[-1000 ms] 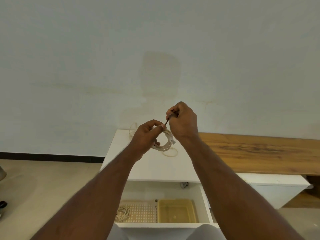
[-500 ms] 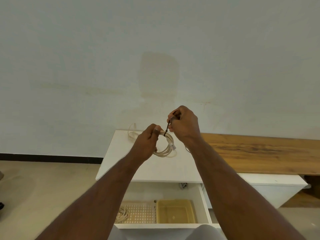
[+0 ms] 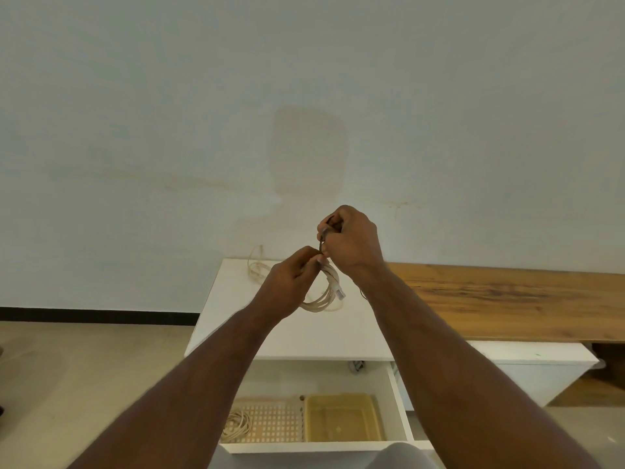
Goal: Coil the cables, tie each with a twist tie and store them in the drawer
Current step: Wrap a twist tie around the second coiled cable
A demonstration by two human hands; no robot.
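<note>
My left hand (image 3: 291,286) grips a coiled beige cable (image 3: 326,292) above the white cabinet top (image 3: 304,333); the coil hangs below my fingers with its clear plug at the right. My right hand (image 3: 350,240) pinches a dark twist tie (image 3: 321,245) that runs down to the top of the coil. A second, loose beige cable (image 3: 257,269) lies at the cabinet's back left corner. Below, the drawer (image 3: 399,401) stands open, and another coiled cable (image 3: 238,424) lies in its perforated tray.
A yellow translucent container (image 3: 341,418) sits in the drawer beside the perforated tray (image 3: 274,424). A wooden bench top (image 3: 507,299) extends to the right of the cabinet. A plain wall rises behind, and tiled floor (image 3: 84,367) spreads to the left.
Both hands stay together on the coil and tie. My right hand's grip on the tie has shifted slightly, and the coil hangs lower from my left hand.
</note>
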